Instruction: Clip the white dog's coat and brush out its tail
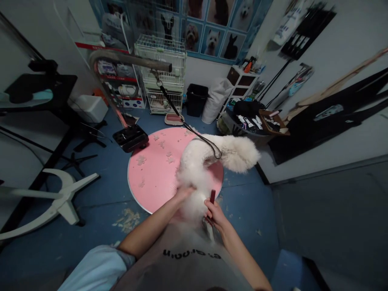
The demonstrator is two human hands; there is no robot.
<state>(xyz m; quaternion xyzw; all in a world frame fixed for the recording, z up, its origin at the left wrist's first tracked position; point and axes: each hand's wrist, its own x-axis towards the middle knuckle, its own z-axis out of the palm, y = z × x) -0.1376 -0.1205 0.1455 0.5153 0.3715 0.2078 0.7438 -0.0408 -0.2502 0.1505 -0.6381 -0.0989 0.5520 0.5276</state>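
Observation:
A fluffy white dog (209, 159) stands on a round pink grooming table (153, 169), tethered by a black leash (184, 121) to a metal arm (130, 60) overhead. My left hand (184, 193) is pressed into the fur at the dog's near end, its fingers buried in the coat. My right hand (214, 213) is closed around a dark red-handled grooming tool (212, 197), held upright against the fur. Tufts of cut fur lie on the pink top.
A black tool tray (131, 137) sits at the table's far left edge. Wire cages (162, 76), a black bin (196, 99) and a white sack (216, 101) line the back wall. A cluttered side table (257, 119) stands right. A white chair base (60, 198) lies left. Fur clippings dot the blue floor.

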